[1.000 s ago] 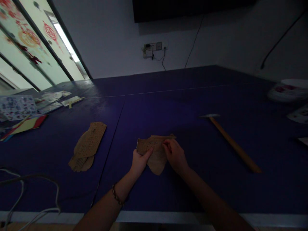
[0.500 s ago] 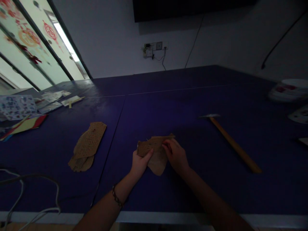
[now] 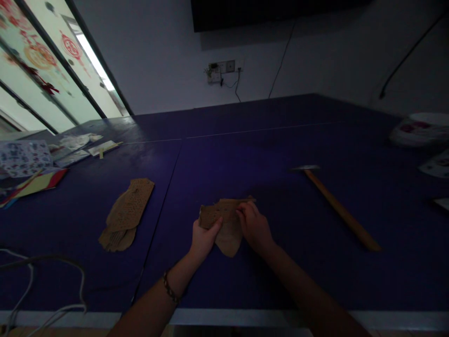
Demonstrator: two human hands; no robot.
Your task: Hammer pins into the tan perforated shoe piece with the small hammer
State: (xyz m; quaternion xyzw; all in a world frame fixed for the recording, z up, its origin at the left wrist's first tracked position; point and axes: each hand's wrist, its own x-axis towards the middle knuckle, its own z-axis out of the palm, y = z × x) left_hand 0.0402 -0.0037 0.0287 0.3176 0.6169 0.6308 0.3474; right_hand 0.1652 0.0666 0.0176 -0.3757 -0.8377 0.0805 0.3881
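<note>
A torn piece of brown cardboard (image 3: 228,234) is held over the near middle of the table. My left hand (image 3: 204,238) grips its left side, thumb lying on top. At its upper right, my right hand (image 3: 254,224) pinches the cardboard near the edge with thumb and fingers closed. Small marks or holes show across its upper part, too dim to make out clearly. Further left lie more brown cardboard pieces (image 3: 129,213), overlapping and dotted with marks. To the right rests a hammer (image 3: 338,208) with a wooden handle, its metal head pointing away from me.
White and dark cables (image 3: 52,257) loop over the near left of the purple table (image 3: 224,164). Papers (image 3: 79,147) and a patterned box (image 3: 26,157) sit at the far left. A white container (image 3: 421,128) stands at the far right. Wall sockets (image 3: 224,68) are behind.
Both hands stay on the cardboard in nearly the same pose. The whole view has shifted very slightly; nothing else has visibly moved.
</note>
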